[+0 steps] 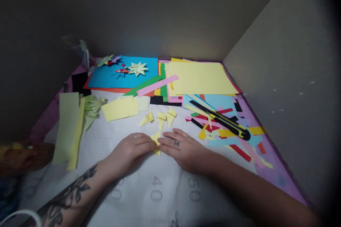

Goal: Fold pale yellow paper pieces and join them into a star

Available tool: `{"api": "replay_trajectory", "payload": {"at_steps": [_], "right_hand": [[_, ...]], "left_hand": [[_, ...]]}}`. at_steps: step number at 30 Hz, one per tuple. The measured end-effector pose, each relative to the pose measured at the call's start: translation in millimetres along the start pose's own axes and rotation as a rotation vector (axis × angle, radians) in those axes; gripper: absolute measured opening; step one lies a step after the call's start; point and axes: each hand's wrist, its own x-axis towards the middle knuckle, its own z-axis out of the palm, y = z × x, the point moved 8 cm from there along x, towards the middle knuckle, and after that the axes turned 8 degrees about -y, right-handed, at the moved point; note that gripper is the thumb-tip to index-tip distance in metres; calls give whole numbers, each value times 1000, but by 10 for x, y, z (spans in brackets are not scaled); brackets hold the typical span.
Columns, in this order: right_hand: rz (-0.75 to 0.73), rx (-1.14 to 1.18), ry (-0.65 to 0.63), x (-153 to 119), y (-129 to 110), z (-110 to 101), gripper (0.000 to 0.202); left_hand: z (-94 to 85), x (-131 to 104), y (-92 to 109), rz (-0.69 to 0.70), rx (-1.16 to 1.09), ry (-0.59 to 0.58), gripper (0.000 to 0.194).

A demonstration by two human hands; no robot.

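A small piece of folded yellow paper [156, 143] lies on the white sheet between my hands. My left hand [135, 150] is closed on its left side, fingertips pinched together. From the right, my right hand [183, 150] grips the opposite edge with its foremost fingertips; the other fingers stretch forward and its thumb is hidden. Just beyond my fingers sit three small folded yellow pieces: a left one [147, 118], a middle one [161, 120] and a right one [171, 116]. Behind them to the left are cut yellow paper rectangles [119, 108].
A yellow-and-black box cutter [226, 122] lies on colourful paper scraps [239, 150] at right. Large yellow sheets [199, 78] and a blue sheet [106, 78] with a pale paper star [137, 68] are at the back. Pale strips [66, 124] lie left. Grey walls [287, 60] enclose the table.
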Motion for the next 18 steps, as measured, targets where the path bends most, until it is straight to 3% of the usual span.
{"api": "replay_trajectory", "payload": {"at_steps": [9,18], "right_hand": [[-116,-46,34,-77,-68,-8,34],[-137,-5,69,-82,-62,-7,29]], "left_hand": [[-15,300,-115,-48,-120,-306,14],[51,382,-152,-147,29,-298,12]]}}
